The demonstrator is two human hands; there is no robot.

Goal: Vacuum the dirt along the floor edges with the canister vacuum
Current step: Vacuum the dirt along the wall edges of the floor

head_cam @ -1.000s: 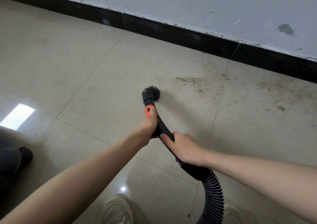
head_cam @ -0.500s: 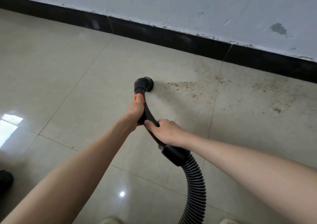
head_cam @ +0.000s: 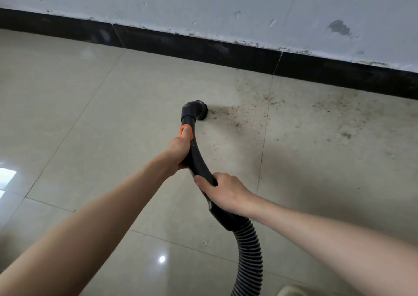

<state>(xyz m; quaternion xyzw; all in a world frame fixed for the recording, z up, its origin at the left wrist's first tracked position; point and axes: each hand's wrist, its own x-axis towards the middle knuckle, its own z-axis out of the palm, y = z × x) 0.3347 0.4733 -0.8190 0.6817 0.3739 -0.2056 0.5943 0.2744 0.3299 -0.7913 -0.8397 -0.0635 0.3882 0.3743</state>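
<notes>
The curved black wand (head_cam: 199,159) is rigid plastic and looks light, while the ribbed hose (head_cam: 250,255) trailing to 5 o'clock is floppy — so steer from the stiff part. The left hand (head_cam: 178,150) wraps it below the orange slider (head_cam: 186,132), the right hand (head_cam: 222,190) grips near the cuff. The brush head (head_cam: 196,112) meets the dirt (head_cam: 244,114) at 3 o'clock — near the baseboard (head_cam: 203,51).

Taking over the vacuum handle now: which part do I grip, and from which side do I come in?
Grip the curved black handle on its smooth middle, coming from above and behind as the left hand and right hand do. Keep the left hand just below the orange slider, the right just above the ribbed hose. That probably steers the brush head best into the dirt.
</notes>
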